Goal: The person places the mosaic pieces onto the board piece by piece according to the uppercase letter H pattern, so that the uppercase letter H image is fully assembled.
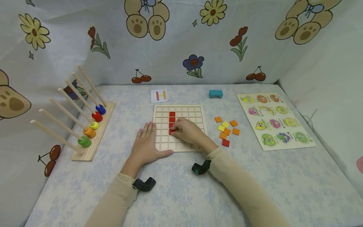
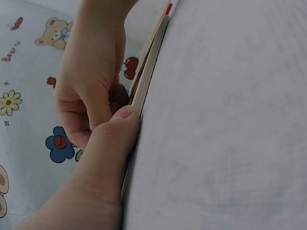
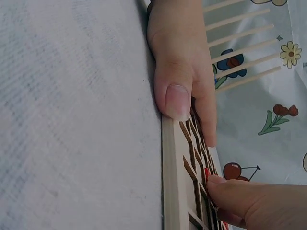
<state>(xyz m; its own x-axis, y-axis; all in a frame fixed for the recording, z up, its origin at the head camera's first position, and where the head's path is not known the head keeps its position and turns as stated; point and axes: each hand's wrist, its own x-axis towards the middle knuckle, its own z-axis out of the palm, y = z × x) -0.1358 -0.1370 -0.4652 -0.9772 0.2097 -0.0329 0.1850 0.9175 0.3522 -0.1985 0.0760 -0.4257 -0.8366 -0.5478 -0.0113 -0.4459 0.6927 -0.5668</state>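
A wooden grid board (image 1: 193,110) lies flat on the table. Red square tiles (image 1: 172,114) stand in a column in its cells. My left hand (image 1: 146,145) rests spread at the board's left side, its thumb along the front edge; the left wrist view shows that thumb (image 2: 125,114) against the edge. Over the board, my right hand (image 1: 188,130) pinches a red tile (image 3: 207,173) between thumb and fingers at the column's lower end. The fingers partly hide this tile. Loose orange, yellow and red tiles, among them a red one (image 1: 225,143), lie right of the board.
Behind the board lie a pattern card (image 1: 159,95) and a teal block (image 1: 216,94). A wooden peg stand (image 1: 99,135) with coloured rings is on the left. On the right lies a fruit puzzle board (image 1: 275,121). Patterned cloth (image 1: 175,47) hangs behind.
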